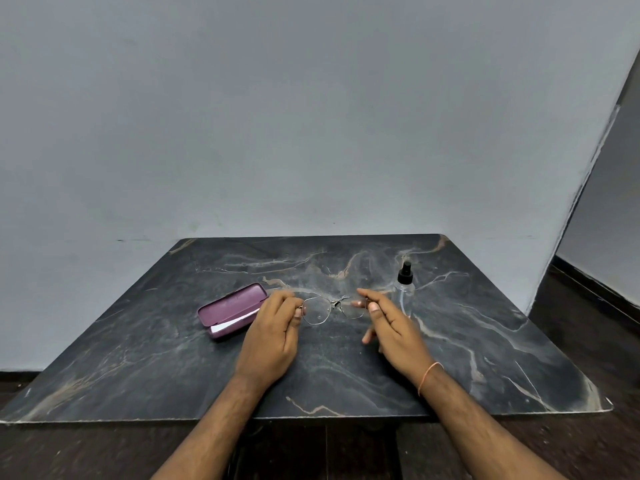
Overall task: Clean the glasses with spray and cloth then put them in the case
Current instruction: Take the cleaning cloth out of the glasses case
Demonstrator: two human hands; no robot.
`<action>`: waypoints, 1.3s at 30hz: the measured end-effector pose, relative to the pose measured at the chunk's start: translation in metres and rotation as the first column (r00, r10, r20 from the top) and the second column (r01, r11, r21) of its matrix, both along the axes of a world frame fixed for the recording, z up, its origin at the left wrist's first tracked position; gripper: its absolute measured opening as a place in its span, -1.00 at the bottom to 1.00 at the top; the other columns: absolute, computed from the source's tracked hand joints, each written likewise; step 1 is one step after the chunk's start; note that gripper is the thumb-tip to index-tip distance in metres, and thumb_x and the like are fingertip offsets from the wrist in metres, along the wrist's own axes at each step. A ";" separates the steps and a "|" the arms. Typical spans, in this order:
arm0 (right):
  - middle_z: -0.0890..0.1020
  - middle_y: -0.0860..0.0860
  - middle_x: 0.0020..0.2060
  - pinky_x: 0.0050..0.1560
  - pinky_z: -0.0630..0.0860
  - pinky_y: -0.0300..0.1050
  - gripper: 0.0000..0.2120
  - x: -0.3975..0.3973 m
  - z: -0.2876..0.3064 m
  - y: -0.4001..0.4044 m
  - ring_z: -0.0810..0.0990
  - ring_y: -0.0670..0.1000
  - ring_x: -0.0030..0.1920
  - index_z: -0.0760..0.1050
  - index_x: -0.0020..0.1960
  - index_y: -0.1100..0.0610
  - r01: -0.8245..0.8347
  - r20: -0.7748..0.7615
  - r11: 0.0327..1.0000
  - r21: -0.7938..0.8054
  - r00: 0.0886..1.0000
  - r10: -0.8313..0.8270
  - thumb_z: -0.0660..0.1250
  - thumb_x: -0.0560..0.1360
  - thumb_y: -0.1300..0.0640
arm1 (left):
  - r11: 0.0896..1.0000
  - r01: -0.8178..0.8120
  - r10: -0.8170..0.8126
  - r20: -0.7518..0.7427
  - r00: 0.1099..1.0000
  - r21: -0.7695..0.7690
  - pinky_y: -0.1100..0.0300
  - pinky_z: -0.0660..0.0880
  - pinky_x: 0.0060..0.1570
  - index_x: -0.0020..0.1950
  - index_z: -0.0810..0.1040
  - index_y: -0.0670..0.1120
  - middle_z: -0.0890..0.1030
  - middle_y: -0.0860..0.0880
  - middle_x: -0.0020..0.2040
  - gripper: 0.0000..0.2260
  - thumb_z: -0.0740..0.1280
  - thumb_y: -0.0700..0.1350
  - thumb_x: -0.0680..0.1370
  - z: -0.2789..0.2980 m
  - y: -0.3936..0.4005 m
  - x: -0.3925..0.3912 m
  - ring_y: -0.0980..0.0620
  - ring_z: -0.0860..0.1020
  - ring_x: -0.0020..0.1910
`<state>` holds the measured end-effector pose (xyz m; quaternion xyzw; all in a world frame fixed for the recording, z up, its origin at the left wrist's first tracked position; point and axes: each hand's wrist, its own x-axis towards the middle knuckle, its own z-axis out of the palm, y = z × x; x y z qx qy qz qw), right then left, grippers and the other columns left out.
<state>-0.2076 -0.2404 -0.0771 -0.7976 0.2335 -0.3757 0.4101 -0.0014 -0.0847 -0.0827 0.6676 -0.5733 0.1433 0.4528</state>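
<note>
- Glasses [331,307]: thin metal frame, clear lenses, held between both hands above the middle of the tabletop [173,358]. Whether the frame clears the surface or rests lightly on it is hard to tell from this angle.
- Left hand [272,336]: fingers curled in, thumb and fingertips pinched on the left end of the frame near the hinge.
- Right hand [391,327]: thumb and forefinger pinched on the right end of the frame; the remaining fingers hang loose and spread beneath. A thin orange band [428,375] circles this wrist.
- Case [232,311]: purple hard shell, lying open toward the left of centre, just beside the left hand. A white cloth [230,325] sits inside it, showing along the near edge.
- Spray bottle [405,289]: clear body, black pump top, standing upright toward the far right of the tabletop, just behind the right hand.
- Tabletop: dark marble pattern with pale veins, its far edge against a grey wall [311,116].
</note>
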 end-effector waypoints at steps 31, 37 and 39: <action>0.72 -0.10 0.16 0.28 0.54 0.00 -0.70 -0.012 -0.009 0.003 0.60 -0.04 0.23 0.58 0.41 -0.13 0.066 -0.347 0.969 -0.239 0.926 -0.149 0.22 0.74 -0.02 | 0.947 -0.024 -0.050 0.222 0.974 0.320 0.11 0.55 0.33 0.53 0.62 0.05 0.59 0.07 0.44 -0.61 0.17 0.08 0.78 -0.012 0.033 0.024 0.01 0.59 0.25; 0.71 -0.11 0.17 0.28 0.52 0.00 -0.70 -0.010 -0.010 0.003 0.57 -0.04 0.24 0.58 0.42 -0.13 0.052 -0.374 0.962 -0.270 0.914 -0.154 0.21 0.74 -0.01 | 0.927 -0.033 -0.040 0.187 0.981 0.374 0.06 0.55 0.39 0.61 0.53 0.03 0.58 0.09 0.50 -0.53 0.11 0.12 0.77 -0.014 0.035 0.025 0.04 0.57 0.30; 0.71 -0.11 0.16 0.28 0.52 -0.01 -0.70 -0.011 -0.010 0.003 0.57 -0.04 0.24 0.57 0.42 -0.13 0.055 -0.374 0.961 -0.269 0.914 -0.157 0.21 0.75 -0.01 | 0.926 -0.037 -0.037 0.187 0.982 0.376 0.04 0.54 0.41 0.63 0.52 0.02 0.58 0.09 0.52 -0.53 0.13 0.12 0.76 -0.013 0.036 0.025 0.04 0.57 0.33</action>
